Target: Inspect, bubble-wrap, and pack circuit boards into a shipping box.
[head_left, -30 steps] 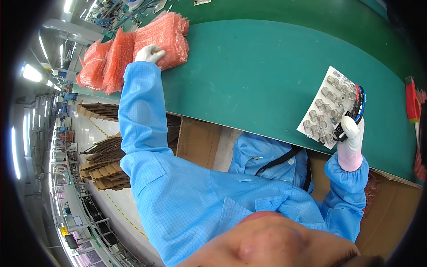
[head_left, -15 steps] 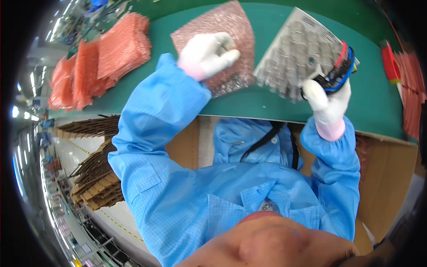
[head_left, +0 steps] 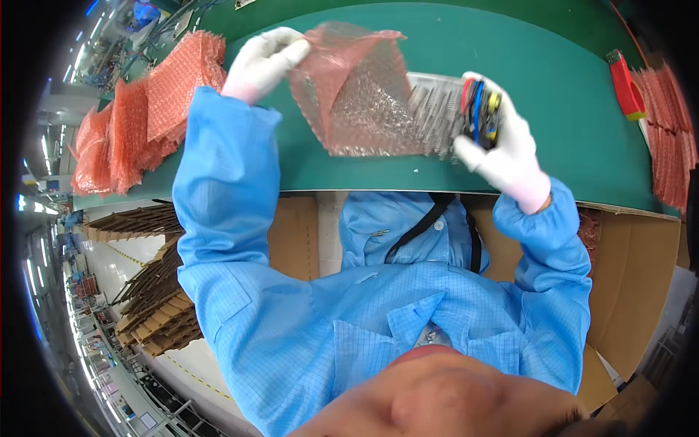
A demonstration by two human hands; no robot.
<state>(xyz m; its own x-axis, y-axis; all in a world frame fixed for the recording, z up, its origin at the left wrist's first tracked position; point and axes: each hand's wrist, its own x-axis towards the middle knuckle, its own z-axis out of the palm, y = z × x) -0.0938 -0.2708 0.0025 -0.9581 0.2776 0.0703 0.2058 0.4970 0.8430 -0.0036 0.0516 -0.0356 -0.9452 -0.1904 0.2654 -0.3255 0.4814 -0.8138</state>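
A translucent pink bubble-wrap bag point(head_left: 364, 95) lies spread on the green table, its upper part folded over. My left hand point(head_left: 268, 62) pinches the bag's upper left corner between thumb and fingers. At the bag's right side, a flat pale plate with grey ribbed parts point(head_left: 435, 116) lies against it; its left end is at or within the bag, I cannot tell how far. My right hand point(head_left: 513, 142) grips the plate's right end, together with a bundle of black, blue, red and yellow cables or connectors point(head_left: 482, 113). Both hands wear white gloves.
Stacks of pink bubble-wrap bags point(head_left: 171, 95) lie on the left of the green table point(head_left: 539, 58). More pink sheets point(head_left: 666, 131) and a red tool with a yellow end point(head_left: 626, 86) are at the far right. Cardboard boxes point(head_left: 633, 269) and brown cardboard dividers point(head_left: 164, 291) stand below the table's edge.
My left hand moved left and away from me, lifting the bag's corner. My right hand brought the ribbed plate leftward and turned it, so it now meets the bag's right side.
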